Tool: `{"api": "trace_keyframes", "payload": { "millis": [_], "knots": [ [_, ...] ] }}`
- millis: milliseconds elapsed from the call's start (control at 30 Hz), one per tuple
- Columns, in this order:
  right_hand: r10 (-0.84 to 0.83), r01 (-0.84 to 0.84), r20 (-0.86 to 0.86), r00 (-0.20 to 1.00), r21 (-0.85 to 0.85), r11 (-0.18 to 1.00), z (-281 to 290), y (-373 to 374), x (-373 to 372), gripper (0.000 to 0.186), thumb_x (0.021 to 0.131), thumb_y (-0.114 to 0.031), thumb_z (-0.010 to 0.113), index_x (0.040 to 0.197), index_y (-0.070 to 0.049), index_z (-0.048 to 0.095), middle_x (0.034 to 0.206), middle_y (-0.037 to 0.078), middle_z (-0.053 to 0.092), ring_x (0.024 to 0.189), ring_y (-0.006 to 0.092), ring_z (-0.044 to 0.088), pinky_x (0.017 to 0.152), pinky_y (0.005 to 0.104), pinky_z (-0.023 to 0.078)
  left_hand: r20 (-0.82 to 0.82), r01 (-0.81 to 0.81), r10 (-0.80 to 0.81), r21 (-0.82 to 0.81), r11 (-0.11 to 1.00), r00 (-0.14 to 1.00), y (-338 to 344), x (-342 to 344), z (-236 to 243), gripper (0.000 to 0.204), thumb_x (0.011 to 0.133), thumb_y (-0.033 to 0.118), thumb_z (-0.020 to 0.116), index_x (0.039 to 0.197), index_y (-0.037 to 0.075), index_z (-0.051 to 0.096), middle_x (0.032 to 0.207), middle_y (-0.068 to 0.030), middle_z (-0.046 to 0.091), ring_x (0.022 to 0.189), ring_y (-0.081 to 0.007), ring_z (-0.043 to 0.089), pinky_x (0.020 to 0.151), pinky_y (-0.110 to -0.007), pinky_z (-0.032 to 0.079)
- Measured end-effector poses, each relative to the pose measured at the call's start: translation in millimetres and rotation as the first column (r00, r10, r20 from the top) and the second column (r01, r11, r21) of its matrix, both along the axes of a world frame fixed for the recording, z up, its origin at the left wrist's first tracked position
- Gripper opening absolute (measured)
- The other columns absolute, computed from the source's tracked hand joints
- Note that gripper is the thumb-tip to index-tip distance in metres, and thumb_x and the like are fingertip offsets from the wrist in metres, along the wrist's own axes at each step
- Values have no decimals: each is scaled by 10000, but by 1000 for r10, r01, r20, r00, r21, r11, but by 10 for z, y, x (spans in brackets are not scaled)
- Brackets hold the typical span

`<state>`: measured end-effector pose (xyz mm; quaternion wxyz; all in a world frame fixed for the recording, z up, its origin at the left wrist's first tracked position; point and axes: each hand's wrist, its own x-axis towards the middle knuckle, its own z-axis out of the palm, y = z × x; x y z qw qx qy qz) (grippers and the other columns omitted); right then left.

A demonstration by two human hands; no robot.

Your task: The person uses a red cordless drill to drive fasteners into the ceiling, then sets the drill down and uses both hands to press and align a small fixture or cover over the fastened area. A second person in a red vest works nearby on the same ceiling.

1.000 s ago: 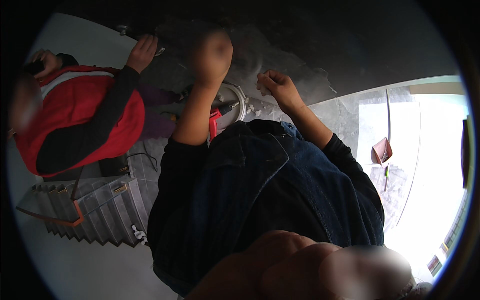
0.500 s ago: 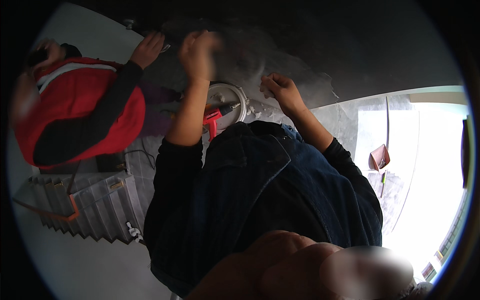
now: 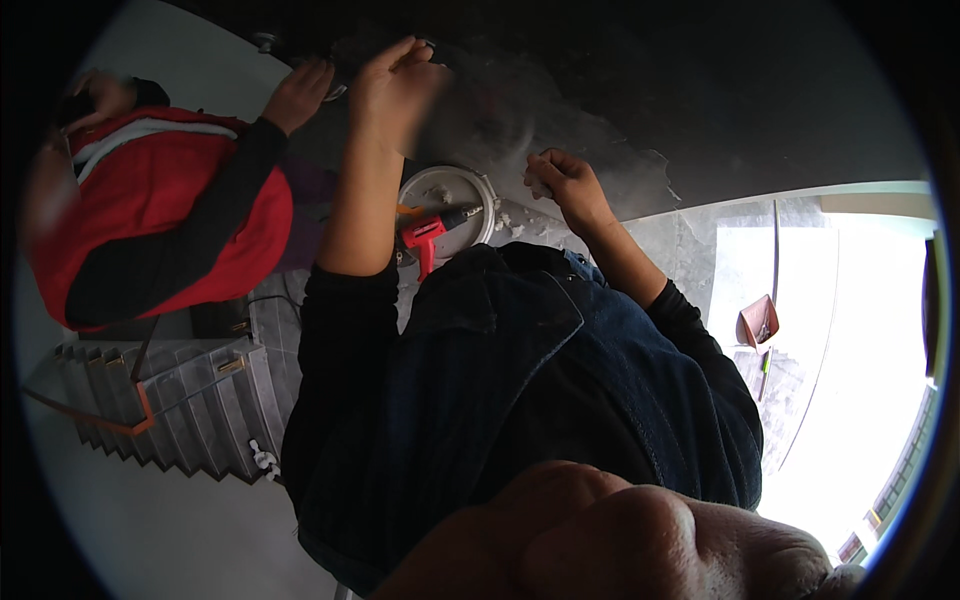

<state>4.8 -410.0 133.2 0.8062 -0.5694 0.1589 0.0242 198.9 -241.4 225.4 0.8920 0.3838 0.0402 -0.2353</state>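
Observation:
My left hand (image 3: 395, 95) is raised at a dark panel (image 3: 760, 110), its edge smeared by motion. Its fingers are curled, with a small dark edge at the tips that I cannot make out. Lower and to the right, my right hand (image 3: 570, 188) is closed on a pale grey wad (image 3: 540, 183), just in front of the panel. Cloudy grey smears (image 3: 570, 125) spread over the dark surface between and beyond both hands.
Below the panel is a round white bucket (image 3: 490, 195) with a red pistol-shaped power tool (image 3: 424, 232) across it. Pale crumbs (image 3: 508, 220) lie beside it. Close on the left, a person in a red vest (image 3: 180, 210) reaches to the panel. Stairs (image 3: 190, 400) descend behind; a brown dustpan (image 3: 757, 322) is right.
My left hand has moved up and slightly left along the panel, uncovering more of the bucket. My right hand is nearly still, shifted very slightly right.

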Motion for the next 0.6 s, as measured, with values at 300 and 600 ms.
{"api": "trace_keyframes", "payload": {
  "millis": [300,600],
  "knots": [
    [5,-5,28,1000,19,1000,-10,26,7,219,908,-200,590,768,-32,601,718,14,621,650,55,514,609,208,404,48,15,-19,98,995,999,32,19,99,40,799,15,630,788,-16,608,729,-99,641,611,-170,592,705,-352,555],
    [2,-3,24,1000,51,999,26,5,-12,208,910,-189,588,779,-28,599,718,18,624,616,61,520,578,202,402,0,-30,30,64,998,1000,-70,68,85,83,775,33,614,704,22,574,597,-39,531,518,-134,489,713,-355,542]
  ]
}}
